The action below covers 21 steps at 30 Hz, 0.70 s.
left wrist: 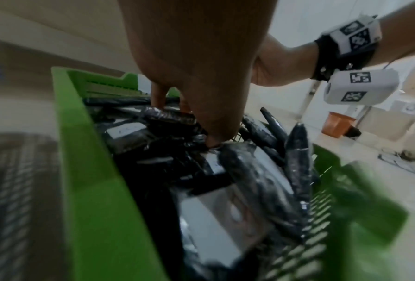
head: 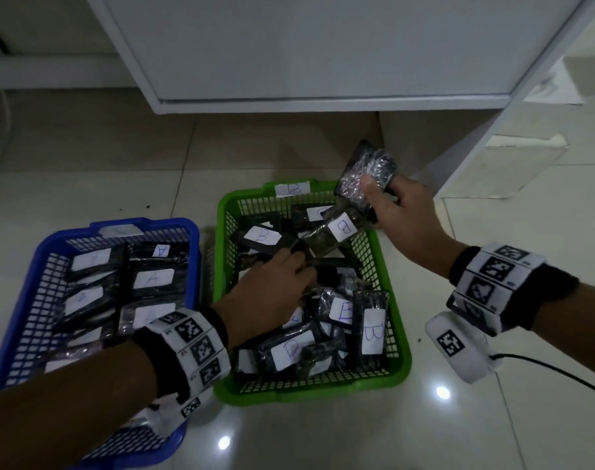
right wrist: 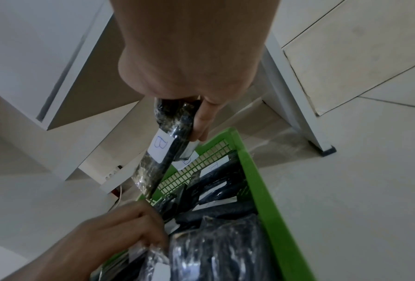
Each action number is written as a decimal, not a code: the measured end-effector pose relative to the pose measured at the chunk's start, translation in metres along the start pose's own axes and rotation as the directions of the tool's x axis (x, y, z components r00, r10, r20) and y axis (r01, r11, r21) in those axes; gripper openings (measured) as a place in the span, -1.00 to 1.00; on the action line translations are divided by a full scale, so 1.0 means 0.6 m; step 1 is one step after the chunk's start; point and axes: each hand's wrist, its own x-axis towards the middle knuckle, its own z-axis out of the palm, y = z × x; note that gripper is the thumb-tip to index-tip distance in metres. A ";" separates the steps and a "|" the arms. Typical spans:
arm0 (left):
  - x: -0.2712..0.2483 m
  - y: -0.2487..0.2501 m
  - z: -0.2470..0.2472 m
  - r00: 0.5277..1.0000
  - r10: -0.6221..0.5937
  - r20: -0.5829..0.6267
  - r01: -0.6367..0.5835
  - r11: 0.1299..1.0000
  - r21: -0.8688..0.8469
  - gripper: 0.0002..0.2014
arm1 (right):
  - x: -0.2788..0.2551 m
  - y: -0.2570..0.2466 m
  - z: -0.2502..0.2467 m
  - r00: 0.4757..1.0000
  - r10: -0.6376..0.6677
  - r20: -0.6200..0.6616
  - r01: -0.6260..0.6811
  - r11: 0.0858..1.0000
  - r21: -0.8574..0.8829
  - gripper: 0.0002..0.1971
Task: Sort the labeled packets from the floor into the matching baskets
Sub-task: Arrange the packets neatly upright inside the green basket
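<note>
A green basket (head: 309, 391) tagged B stands mid-floor, piled with black packets labelled B. My left hand (head: 289, 269) reaches down into its middle, and its fingers (left wrist: 211, 131) curl around a black packet (left wrist: 168, 114) in the pile. My right hand (head: 381, 191) hovers over the basket's far right corner. It grips black packets (head: 364, 171), one showing a B label (head: 342, 227); the thumb (right wrist: 201, 121) presses along that packet (right wrist: 158, 146). The blue basket (head: 194, 239) on the left holds packets labelled A.
A white cabinet (head: 306, 62) overhangs the floor behind the baskets, with its leg (head: 486, 147) to the right. A black cable (head: 560, 371) trails from my right wrist. An orange bin (left wrist: 339, 124) stands farther off. Glossy tiles surround the baskets.
</note>
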 end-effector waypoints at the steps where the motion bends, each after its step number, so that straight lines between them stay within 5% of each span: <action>1: -0.007 0.003 0.004 1.000 -0.001 0.016 0.001 1.000 -0.007 -0.51 | -0.003 -0.003 0.004 1.000 0.011 0.003 -0.011 1.000 -0.002 -0.62; 3: -0.022 0.004 0.005 0.999 -0.026 0.038 0.028 0.997 -0.069 -0.50 | -0.010 -0.012 0.011 1.000 0.015 0.015 -0.015 1.000 0.003 -0.64; 9: 0.000 -0.028 -0.039 0.996 -0.025 0.082 0.060 0.888 -0.455 -0.86 | -0.016 -0.033 0.034 0.998 0.058 0.015 -0.058 0.997 0.046 -0.74; 12: 0.023 -0.056 -0.036 0.991 -0.106 0.078 0.130 0.883 -0.450 -0.88 | -0.008 -0.033 0.030 0.998 0.056 -0.029 -0.056 0.998 0.007 -0.72; 16: 0.025 -0.075 -0.023 0.981 -0.193 0.030 0.189 0.897 -0.400 -0.63 | -0.003 -0.026 0.020 0.995 0.070 -0.071 -0.069 0.998 0.007 -0.59; 21: 0.022 -0.119 -0.024 0.998 -0.060 -0.017 0.058 0.996 -0.065 -0.61 | -0.013 -0.014 0.013 0.994 0.094 -0.063 -0.095 0.995 -0.017 -0.54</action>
